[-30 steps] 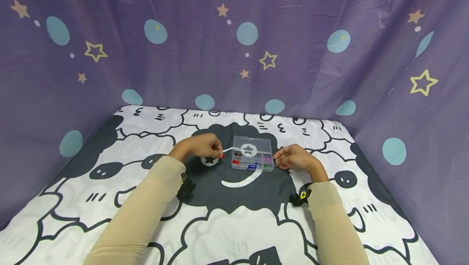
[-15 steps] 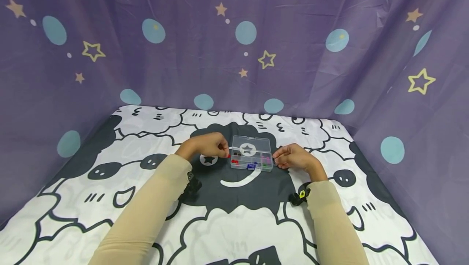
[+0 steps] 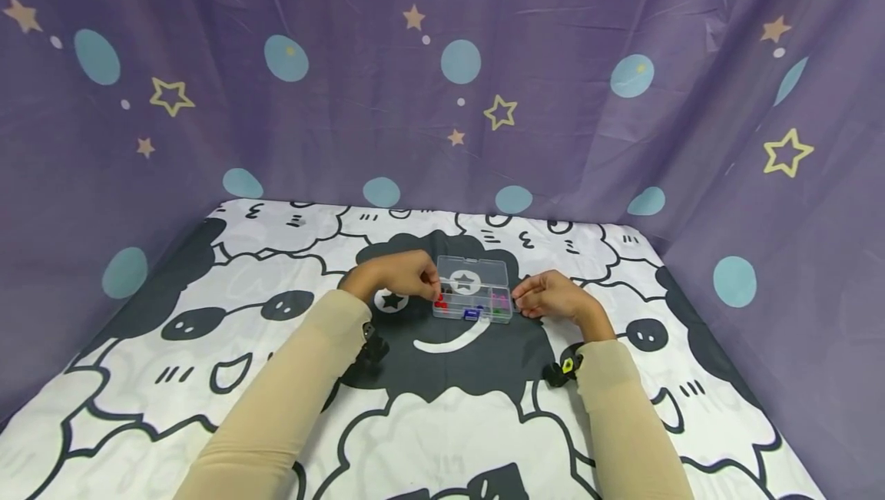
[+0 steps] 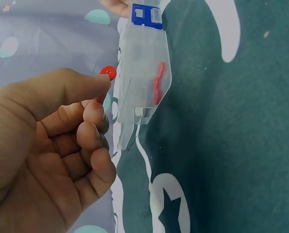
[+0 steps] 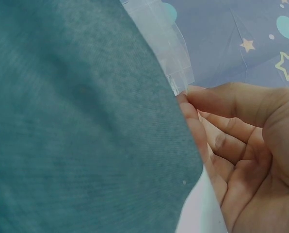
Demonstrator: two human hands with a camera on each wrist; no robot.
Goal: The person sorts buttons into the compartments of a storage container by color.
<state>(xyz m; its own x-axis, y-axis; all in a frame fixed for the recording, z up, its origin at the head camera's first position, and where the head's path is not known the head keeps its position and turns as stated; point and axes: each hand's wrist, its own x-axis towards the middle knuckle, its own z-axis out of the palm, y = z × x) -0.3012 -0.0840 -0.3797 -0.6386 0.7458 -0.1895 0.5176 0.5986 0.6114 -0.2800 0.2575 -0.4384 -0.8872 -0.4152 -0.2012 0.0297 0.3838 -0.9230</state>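
A clear plastic compartment box (image 3: 492, 317) lies on the table with its lid (image 3: 480, 269) open toward the back. Red buttons (image 3: 441, 303) lie in its left side, and small pink pieces (image 3: 500, 301) in its right. My left hand (image 3: 415, 276) is at the box's left edge. Between thumb and forefinger it pinches one red button (image 4: 108, 73), its other fingers loosely curled. At the opposite end, my right hand (image 3: 551, 297) pinches the box's corner with thumb and fingertips, as the right wrist view shows.
A blue patch (image 3: 473, 314) marks the box's front. Beneath lies a cloth (image 3: 442, 373) printed with cartoon sheep. Purple curtains (image 3: 387, 100) with stars and dots hang behind and at both sides. A dark camera strap (image 3: 568, 365) circles the right wrist.
My left hand has moved right with the red button, from beside the box to its left edge. The right hand stays at the box's right side.
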